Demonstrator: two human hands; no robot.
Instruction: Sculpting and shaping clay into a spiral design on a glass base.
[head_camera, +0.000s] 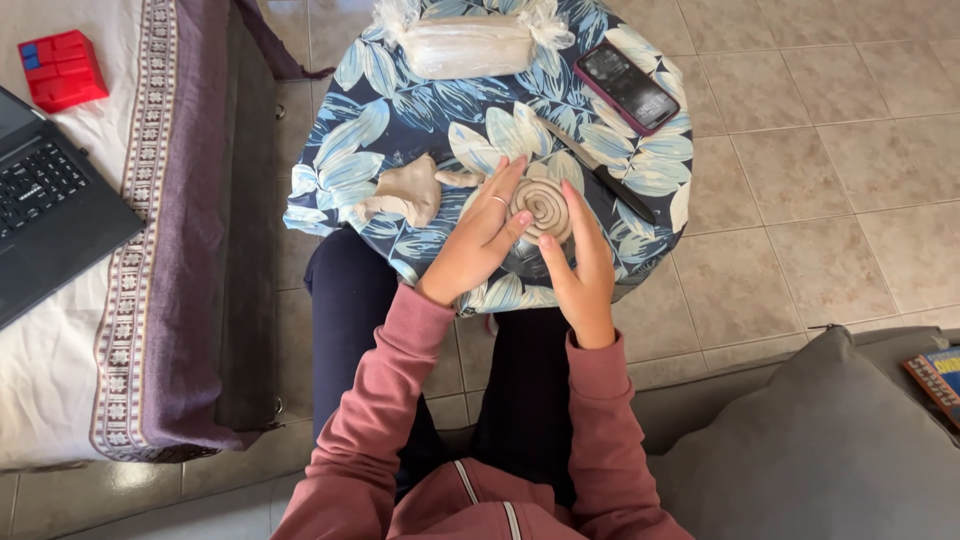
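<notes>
A flat spiral coil of grey clay (541, 206) lies on a small round table with a blue leaf-print cloth (400, 110). My left hand (480, 240) rests against the coil's left side, fingers straight, thumb touching its lower edge. My right hand (583, 262) cups the coil's right side with fingers together. Neither hand lifts the coil. A lump of raw clay (408, 193) sits just left of my left hand, with a small piece (458, 178) beside it.
A knife (598, 172) lies right of the coil. A phone (626, 86) and a plastic-wrapped clay block (466, 44) sit at the table's far side. A laptop (45, 205) and red box (62, 69) lie on the bed at left. A grey cushion (820, 440) is at lower right.
</notes>
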